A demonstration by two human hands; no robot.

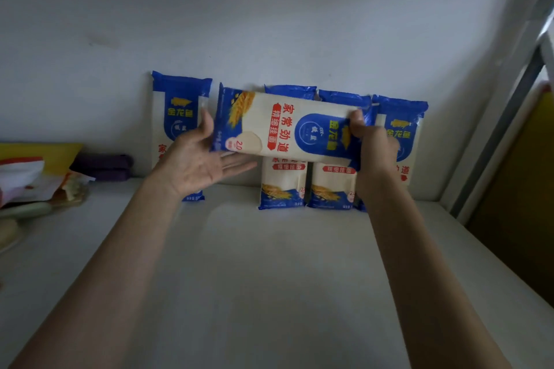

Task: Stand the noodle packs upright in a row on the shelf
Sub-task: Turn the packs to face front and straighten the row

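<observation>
a held noodle pack [287, 129] is kept sideways in the air, its long side nearly level, in front of the row at the back of the shelf [269, 278]. its right end is gripped by the right hand [374, 147], whose fingers [358, 118] are curled over the top edge and clamped on the wrapper. the left hand [198, 165] is held palm up at the pack's left end, its fingers [239, 163] straight and spread just under the lower edge, thumb raised beside the blue end; whether the wrapper is actually touched there cannot be told

four more packs are stood upright against the white wall [269, 24]. the left pack [180, 108] is set apart from the others, with a gap to its right. the second pack [283, 186] and third pack [332, 186] are stood side by side, touching, their upper halves hidden by the held one. the right pack [403, 129] is stood just beside the third and is partly covered by the right wrist

at the shelf's left end a folded purple cloth [102, 166], a yellow packet [39, 153] and some loose wrappers are seen. a grey metal post [503, 117] is seen at the right
</observation>
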